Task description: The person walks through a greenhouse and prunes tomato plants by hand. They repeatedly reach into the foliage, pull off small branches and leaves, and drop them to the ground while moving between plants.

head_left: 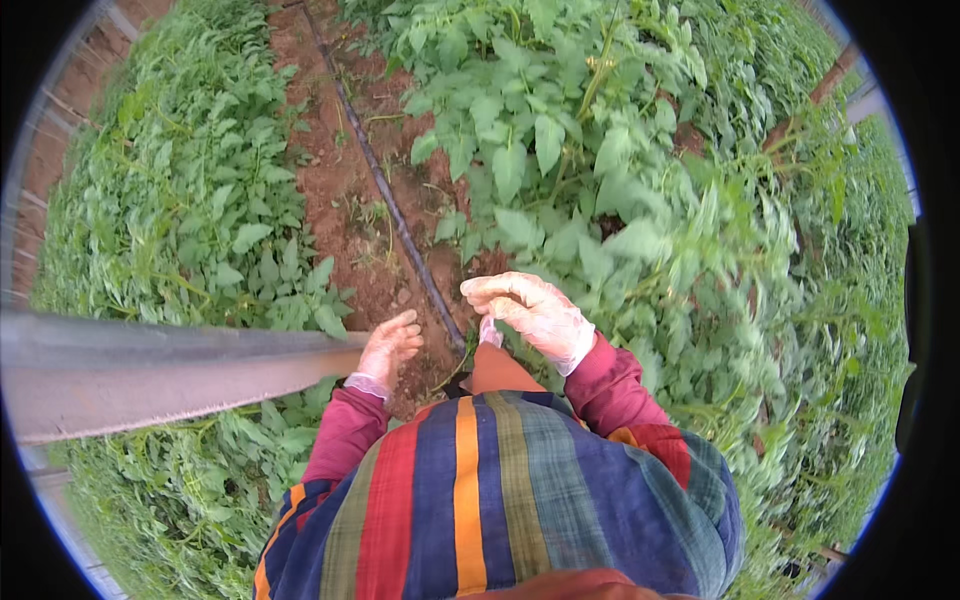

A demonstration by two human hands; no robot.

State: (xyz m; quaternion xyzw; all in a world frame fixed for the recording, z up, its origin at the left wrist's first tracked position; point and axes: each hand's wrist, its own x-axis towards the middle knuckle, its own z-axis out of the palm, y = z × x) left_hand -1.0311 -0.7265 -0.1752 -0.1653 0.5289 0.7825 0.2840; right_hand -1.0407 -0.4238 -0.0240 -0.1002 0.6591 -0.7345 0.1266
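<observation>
My left hand (390, 349), in a thin clear plastic glove, is at the end of a long grey post or beam (187, 375). Its fingers curl inward and the palm is hidden, so I cannot tell whether anything is inside. My right hand (536, 315), gloved the same way, hovers before my body beside leafy green plants that look like tomato plants (540, 142). Its fingers are bent, with a gap to the thumb, and nothing shows between them. Below the hands, a black irrigation hose (386, 195) runs along the reddish soil (322, 187).
Dense rows of plants (180, 195) flank the soil path on the left and right. A brown wooden stake (832, 75) stands among the foliage at the upper right. My lower leg (499, 367) and foot are on the path beside the hose's near end.
</observation>
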